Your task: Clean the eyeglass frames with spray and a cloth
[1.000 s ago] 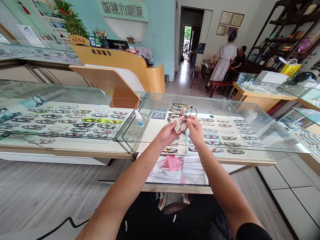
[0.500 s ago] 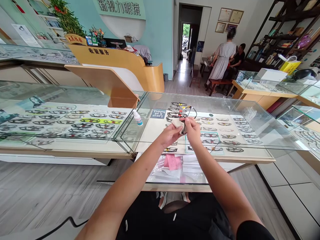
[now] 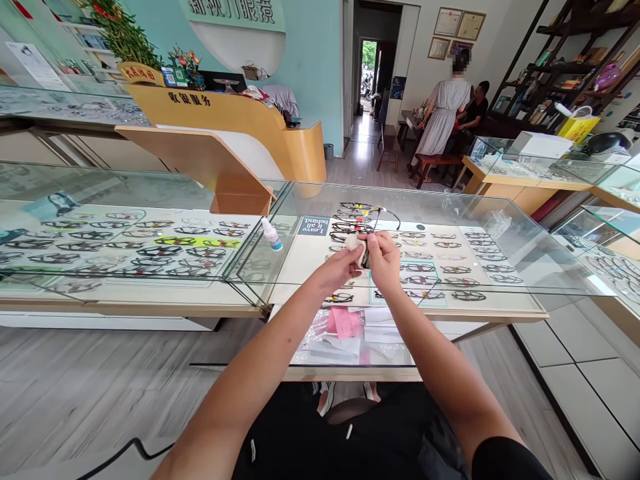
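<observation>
Over the glass showcase, my two hands meet at a pair of dark-framed eyeglasses (image 3: pixel 379 211). My left hand (image 3: pixel 338 269) is closed on a pale cloth (image 3: pixel 353 242), folded against a lens area that the fingers mostly hide. My right hand (image 3: pixel 385 261) pinches the frame from the other side. A thin temple arm sticks up and away beyond the right fingers. To the left of my hands, a small white spray bottle (image 3: pixel 271 235) with a blue-and-pink label stands on the glass top.
Rows of spectacle frames (image 3: pixel 466 295) lie inside the glass showcase (image 3: pixel 515 291). A wooden panel (image 3: pixel 200 150) stands tilted at the left. Plastic sleeves and a pink paper (image 3: pixel 346 323) lie in the lower drawer. Two people (image 3: pixel 445 110) are at a table far back.
The cloth and left fingers have shifted slightly against the eyeglasses, while both hands keep their hold. The whole view has tilted down a little; the bottle stands where it was.
</observation>
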A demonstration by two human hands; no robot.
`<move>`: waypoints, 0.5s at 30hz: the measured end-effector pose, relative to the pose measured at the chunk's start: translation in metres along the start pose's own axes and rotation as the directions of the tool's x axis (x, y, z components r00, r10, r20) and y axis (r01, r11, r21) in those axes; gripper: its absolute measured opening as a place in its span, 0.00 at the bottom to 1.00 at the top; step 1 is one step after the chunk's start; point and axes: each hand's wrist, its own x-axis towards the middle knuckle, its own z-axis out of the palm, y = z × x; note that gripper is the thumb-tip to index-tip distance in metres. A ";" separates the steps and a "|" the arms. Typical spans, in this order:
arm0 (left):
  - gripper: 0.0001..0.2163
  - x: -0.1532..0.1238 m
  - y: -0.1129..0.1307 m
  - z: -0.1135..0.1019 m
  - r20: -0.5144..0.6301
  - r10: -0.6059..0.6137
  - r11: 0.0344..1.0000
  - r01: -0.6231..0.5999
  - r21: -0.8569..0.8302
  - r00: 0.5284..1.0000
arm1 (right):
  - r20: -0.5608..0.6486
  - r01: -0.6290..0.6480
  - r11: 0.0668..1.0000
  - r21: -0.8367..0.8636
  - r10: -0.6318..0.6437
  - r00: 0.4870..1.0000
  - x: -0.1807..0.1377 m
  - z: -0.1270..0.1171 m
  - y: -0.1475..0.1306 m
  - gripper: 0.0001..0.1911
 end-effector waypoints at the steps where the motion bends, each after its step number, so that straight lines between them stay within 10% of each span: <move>1: 0.25 0.000 0.001 -0.001 -0.029 -0.034 0.999 0.035 0.022 0.999 | -0.006 0.008 1.000 -0.007 -0.008 1.000 0.000 -0.001 -0.001 0.28; 15: 0.23 -0.002 0.005 0.000 0.109 0.042 0.999 -0.039 -0.028 0.993 | 0.008 0.057 0.997 -0.056 -0.056 0.998 -0.001 0.001 -0.003 0.28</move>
